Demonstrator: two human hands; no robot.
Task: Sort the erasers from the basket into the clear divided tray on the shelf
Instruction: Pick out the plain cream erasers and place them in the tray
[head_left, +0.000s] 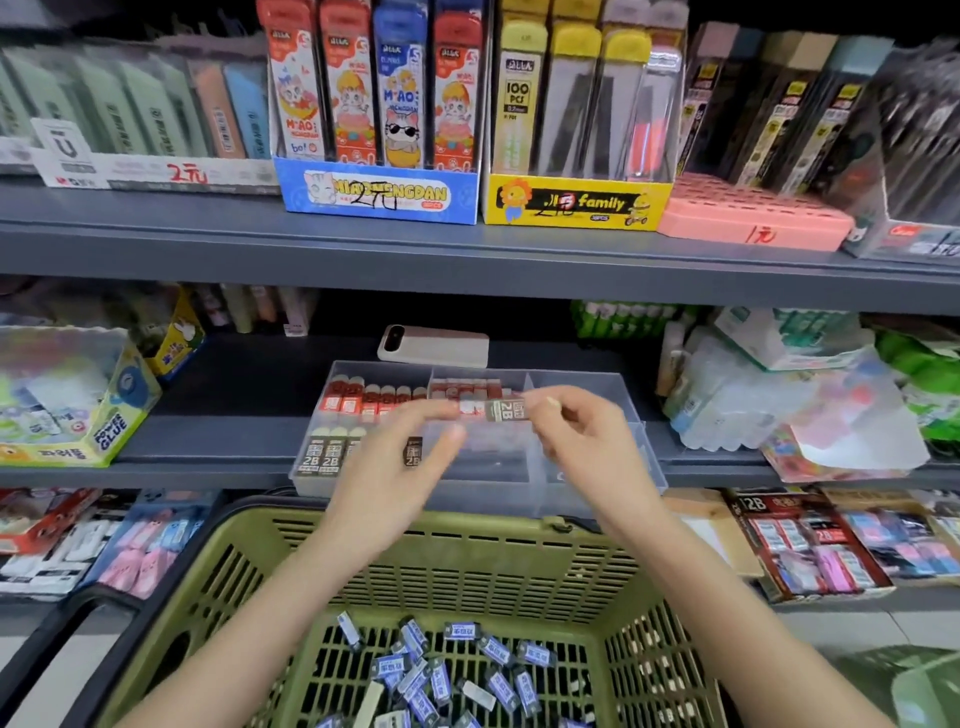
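Blue-labelled erasers (415, 670) lie scattered on the floor of an olive-green slatted basket (467, 571), which sits closest to us at the bottom of the view, with two bare forearms reaching up over it. Above the basket's far rim, both hands meet over a clear divided tray (597, 379) that stands on the dark grey shelf (208, 441). We see the right hand (587, 441) with its fingers curled, pinching one end of a dark-sleeved eraser marked 2B (506, 410) between thumb and fingertips and holding it level above the tray's middle compartments. The left hand (395, 467) is blurred, its fingers stretched toward the eraser's other end; we cannot tell whether they grip it, touch it or stop just short. Inside the tray, red-sleeved erasers (363, 397) stand in rows in the back-left compartment, with more in the back-middle one, and dark 2B erasers (322, 454) stand in the front-left compartment, partly hidden behind the left hand. The compartments on the right look bare from where we stand. Just behind the tray lies a white phone-like device (434, 345), camera end to the left. A box labelled Power Glue (78, 415) sits to the left on the same shelf, and boxed packs of pencil leads (374, 88) fill the shelf above.
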